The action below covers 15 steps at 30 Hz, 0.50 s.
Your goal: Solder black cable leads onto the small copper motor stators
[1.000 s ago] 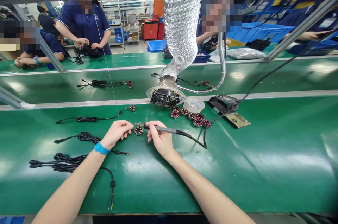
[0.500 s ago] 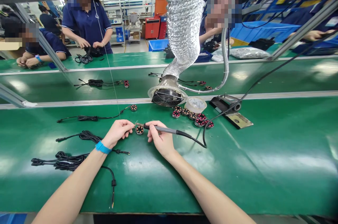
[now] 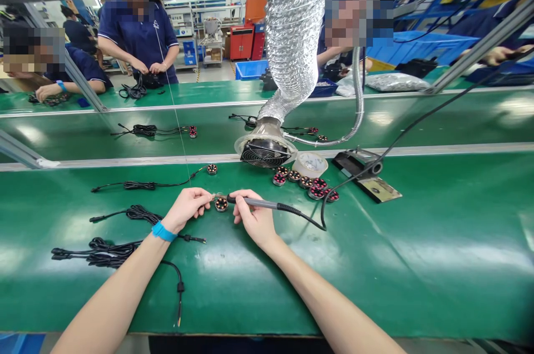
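Note:
My right hand (image 3: 253,218) is closed round the grey handle of a soldering iron (image 3: 262,203), its tip pointing left. The tip is at the upper edge of a small motor stator (image 3: 221,204) with copper windings, lying on the bench. On the stator's left, my left hand (image 3: 189,209) pinches a thin solder wire (image 3: 177,115), which runs down from above to that hand. Its end between the fingers is too small to see clearly. Black cables (image 3: 110,254) lie in coils beside and under my left forearm. Another stator (image 3: 212,169), joined to a cable, lies farther back.
A fume extraction hose (image 3: 292,26) hangs with its fan hood (image 3: 267,153) beyond my hands. Several stators (image 3: 306,182), a translucent tub (image 3: 310,165) and an iron stand (image 3: 367,170) are at the back right. The iron's cord (image 3: 323,212) loops right. Co-workers (image 3: 139,37) sit and stand across the bench.
My hands, the soldering iron and the stator keep almost the same places; the view shifts slightly. A co-worker's hands at the far left have moved.

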### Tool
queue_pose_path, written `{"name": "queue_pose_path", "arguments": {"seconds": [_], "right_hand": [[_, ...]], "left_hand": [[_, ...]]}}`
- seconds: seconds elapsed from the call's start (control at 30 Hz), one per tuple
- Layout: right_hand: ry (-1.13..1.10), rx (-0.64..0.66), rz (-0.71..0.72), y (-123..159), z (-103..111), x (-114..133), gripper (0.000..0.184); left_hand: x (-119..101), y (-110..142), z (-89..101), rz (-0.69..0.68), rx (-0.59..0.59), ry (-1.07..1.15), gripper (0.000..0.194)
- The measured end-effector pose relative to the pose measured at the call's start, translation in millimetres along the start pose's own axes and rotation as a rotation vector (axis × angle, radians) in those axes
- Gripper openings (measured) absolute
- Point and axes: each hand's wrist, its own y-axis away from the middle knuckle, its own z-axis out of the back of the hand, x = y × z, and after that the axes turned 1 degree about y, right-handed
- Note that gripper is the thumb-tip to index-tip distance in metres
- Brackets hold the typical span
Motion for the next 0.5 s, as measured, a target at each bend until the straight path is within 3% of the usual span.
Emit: {"name": "queue_pose_path", "arguments": {"seconds": [0.5], "right_hand": [[-0.06, -0.067, -0.013, -2.0, 0.3, -1.4, 0.033]], "left_hand": [[-1.5, 1.1, -0.8, 0.0, 0.002, 0.002, 0.03]]}}
